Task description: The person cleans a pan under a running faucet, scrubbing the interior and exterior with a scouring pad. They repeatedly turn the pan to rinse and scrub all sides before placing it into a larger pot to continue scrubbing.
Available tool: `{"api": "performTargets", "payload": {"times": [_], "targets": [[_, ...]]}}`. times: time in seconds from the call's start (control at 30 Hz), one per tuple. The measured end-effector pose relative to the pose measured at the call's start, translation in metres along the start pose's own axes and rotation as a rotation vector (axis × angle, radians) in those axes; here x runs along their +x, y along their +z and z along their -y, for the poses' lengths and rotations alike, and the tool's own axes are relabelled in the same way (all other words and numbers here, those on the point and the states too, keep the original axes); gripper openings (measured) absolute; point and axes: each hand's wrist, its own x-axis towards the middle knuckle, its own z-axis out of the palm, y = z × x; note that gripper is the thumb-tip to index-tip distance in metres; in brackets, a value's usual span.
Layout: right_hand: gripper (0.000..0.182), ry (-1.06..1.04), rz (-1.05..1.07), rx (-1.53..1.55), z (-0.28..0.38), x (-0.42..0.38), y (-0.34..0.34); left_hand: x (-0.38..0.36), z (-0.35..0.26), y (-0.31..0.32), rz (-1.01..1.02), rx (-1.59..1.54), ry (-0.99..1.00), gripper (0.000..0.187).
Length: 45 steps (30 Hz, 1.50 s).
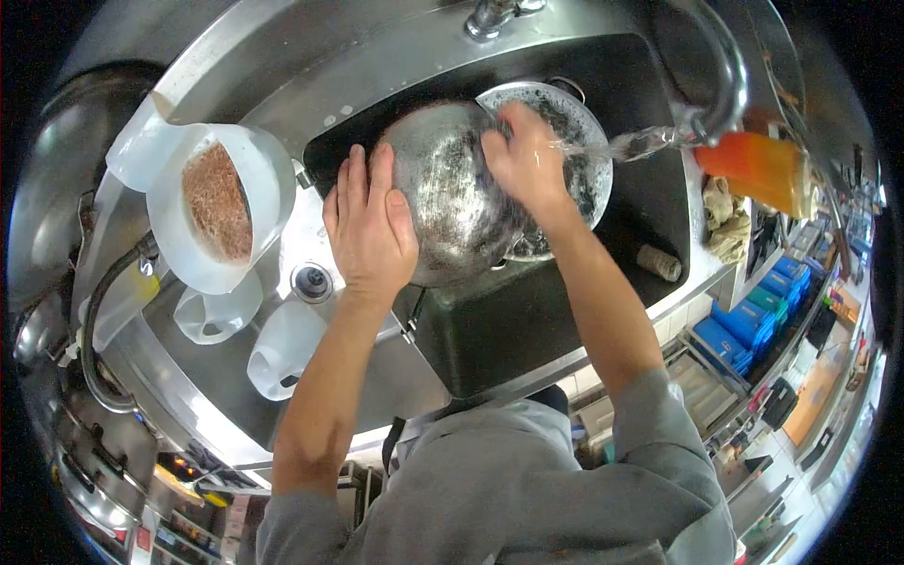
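A dark, scuffed round metal bowl (443, 188) lies with its rounded underside up over the sink. My left hand (370, 221) rests flat on its left side, fingers stretched out. My right hand (529, 160) is curled against its right side; whatever its fingers hold, if anything, is hidden. Partly beneath the bowl sits a round metal pan (589, 179) with suds and loop handles. A stream of water (640, 143) runs from the curved faucet (730, 80) toward my right hand.
On the left, a cut white plastic jug (268, 179) holds a reddish-brown scrubbing pad (217, 202). Two more jugs, one nearer me (285, 348), lie in the left basin. A cylindrical roll (658, 264) is in the dark basin (508, 330). An orange bottle (753, 169) lies by the faucet.
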Motion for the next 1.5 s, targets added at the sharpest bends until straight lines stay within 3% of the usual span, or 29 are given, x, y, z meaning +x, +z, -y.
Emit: {"api": "performTargets", "payload": {"times": [0.07,0.2,0.37,0.43,0.63,0.73,0.77,0.83,0.87,0.9,0.93,1.0,1.03,1.1,1.13,1.2,1.23,1.3,1.33,1.43,1.47,1.5], "targets": [[0.032,0.014,0.038,0.004,0.001,0.013,0.002,-0.008,0.001,-0.002,0.024,-0.006,-0.016,0.053],[0.028,0.064,0.126,0.040,-0.002,-0.056,-0.023,0.001,-0.002,-0.004,0.020,0.004,0.008,0.053],[0.030,0.052,0.089,-0.020,0.005,-0.003,-0.006,0.006,0.000,0.002,-0.005,-0.015,0.004,0.053],[0.037,0.083,0.179,-0.035,-0.004,0.020,0.000,0.000,-0.002,-0.002,-0.003,-0.015,0.017,0.053],[0.049,0.239,0.187,0.038,0.004,0.033,-0.068,-0.002,-0.003,-0.001,-0.014,0.013,0.009,0.053],[0.053,0.343,0.162,0.174,0.009,0.022,-0.096,0.004,-0.034,-0.001,-0.075,-0.001,0.148,0.053],[0.053,0.325,0.111,0.357,0.016,0.012,-0.100,0.013,-0.059,-0.010,-0.034,-0.133,0.251,0.060],[0.054,0.300,0.055,0.541,0.021,-0.003,-0.108,0.031,-0.111,0.004,0.037,-0.734,0.203,0.070],[0.050,0.366,0.019,0.673,0.019,-0.011,-0.112,0.045,-0.129,0.014,0.041,-0.799,0.157,0.078],[0.047,0.430,-0.015,0.806,0.016,-0.017,-0.114,0.056,-0.157,0.005,0.230,-1.180,-0.182,0.074],[0.044,0.493,-0.046,0.939,0.011,-0.021,-0.115,0.071,-0.165,0.022,0.224,-1.411,-0.199,0.060],[0.047,0.551,-0.103,1.001,0.002,-0.031,-0.130,0.098,-0.171,0.031,0.486,-1.363,-0.456,0.038],[0.052,0.530,-0.121,1.007,-0.003,-0.037,-0.134,0.111,-0.174,0.036,0.482,-1.361,-0.458,0.038],[0.057,0.511,-0.143,1.013,-0.006,-0.041,-0.136,0.126,-0.182,0.044,0.306,-0.691,-0.124,0.023],[0.065,0.520,-0.135,1.022,-0.006,-0.040,-0.136,0.126,-0.187,0.041,0.308,-0.690,-0.123,0.023],[0.073,0.531,-0.125,1.034,-0.001,-0.035,-0.133,0.124,-0.198,0.025,0.002,-0.696,0.112,0.021],[0.077,0.522,-0.120,1.115,0.006,-0.027,-0.128,0.121,-0.203,0.007,0.130,-0.704,0.050,0.023],[0.087,0.434,-0.098,1.278,0.012,-0.016,-0.110,0.103,-0.190,0.006,0.089,-0.778,0.104,0.025],[0.082,0.447,-0.064,1.236,0.022,-0.013,-0.107,0.093,-0.182,0.004,0.049,-0.858,0.160,0.027],[0.065,0.284,0.006,1.189,0.033,-0.019,-0.082,0.048,-0.140,-0.014,0.093,-0.965,0.078,0.038],[0.059,0.206,-0.009,1.003,0.042,-0.024,-0.078,0.034,-0.117,-0.020,0.138,-0.989,0.050,0.042],[0.058,0.077,-0.012,0.776,0.044,-0.032,-0.069,0.021,-0.090,-0.031,0.106,-0.778,0.090,0.043]]}}
